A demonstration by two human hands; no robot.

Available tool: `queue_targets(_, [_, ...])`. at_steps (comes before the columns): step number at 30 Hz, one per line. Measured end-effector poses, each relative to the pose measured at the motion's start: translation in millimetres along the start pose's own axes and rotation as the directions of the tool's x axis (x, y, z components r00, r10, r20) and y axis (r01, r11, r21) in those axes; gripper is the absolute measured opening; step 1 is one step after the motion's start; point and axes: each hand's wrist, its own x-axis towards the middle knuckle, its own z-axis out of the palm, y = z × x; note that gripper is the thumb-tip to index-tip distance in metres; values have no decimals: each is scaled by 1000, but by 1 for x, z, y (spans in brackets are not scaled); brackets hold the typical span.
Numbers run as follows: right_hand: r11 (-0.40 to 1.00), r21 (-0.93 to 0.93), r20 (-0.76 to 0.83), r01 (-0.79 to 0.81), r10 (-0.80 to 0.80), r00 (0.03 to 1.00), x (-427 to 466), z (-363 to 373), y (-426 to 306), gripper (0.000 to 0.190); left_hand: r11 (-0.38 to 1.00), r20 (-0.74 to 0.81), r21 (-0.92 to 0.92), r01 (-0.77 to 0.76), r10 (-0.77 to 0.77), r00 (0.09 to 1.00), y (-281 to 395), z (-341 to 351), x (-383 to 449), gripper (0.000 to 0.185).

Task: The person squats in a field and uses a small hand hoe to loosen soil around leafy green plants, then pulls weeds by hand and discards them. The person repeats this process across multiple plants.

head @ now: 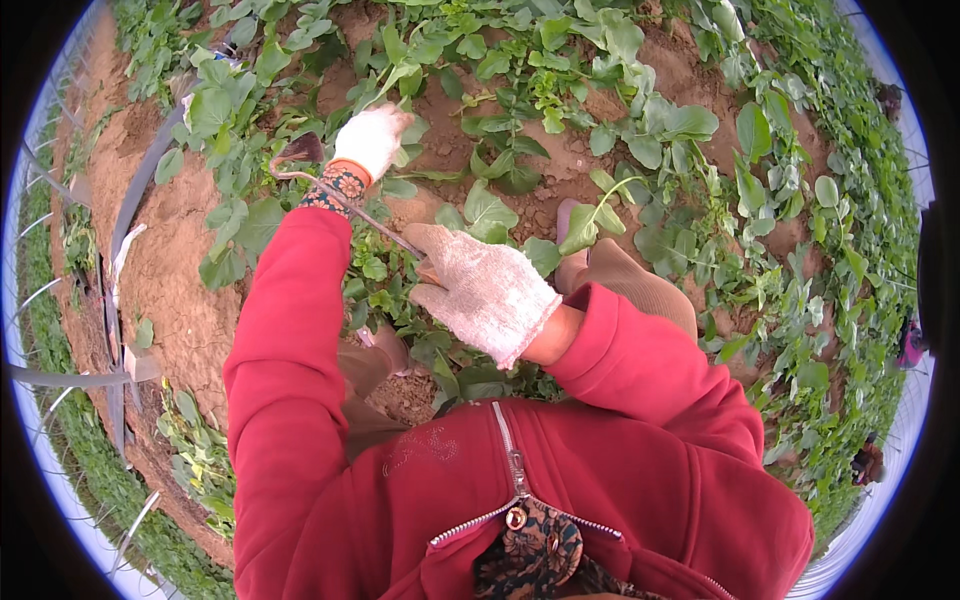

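My right hand (484, 289), in a worn whitish knit glove, is closed around the short handle of a hand hoe (360, 214). The hoe's thin bent metal neck runs up and left across my left wrist, and its dark, soil-stained blade (302, 148) lies just left of that wrist. My left hand (373, 139), in a white glove with an orange cuff, reaches into the leaves of low green plants (405, 71). Its fingers are partly hidden and blurred by brightness, so whether they grip a stem is unclear. More broad leaves (491, 210) stand between the two hands.
Leafy plants (750, 187) cover the ground ahead and to the right. A dark hose (142, 180) runs over brown soil (180, 300) at the left, near thin hoops (37, 292). My shoe (386, 349) stands among plants. Other people (868, 461) appear small at the far right edge.
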Motion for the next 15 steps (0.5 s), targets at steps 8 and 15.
queue_targets(8, [986,139,2,91,-92,996,-1,17,-8,50,892,357,-433,128,40,933,37,24,-29,41])
queue_targets(15, [976,216,39,-19,11,999,-15,-15,-15,51,856,268,-369,363,-276,923,65,162,32,39])
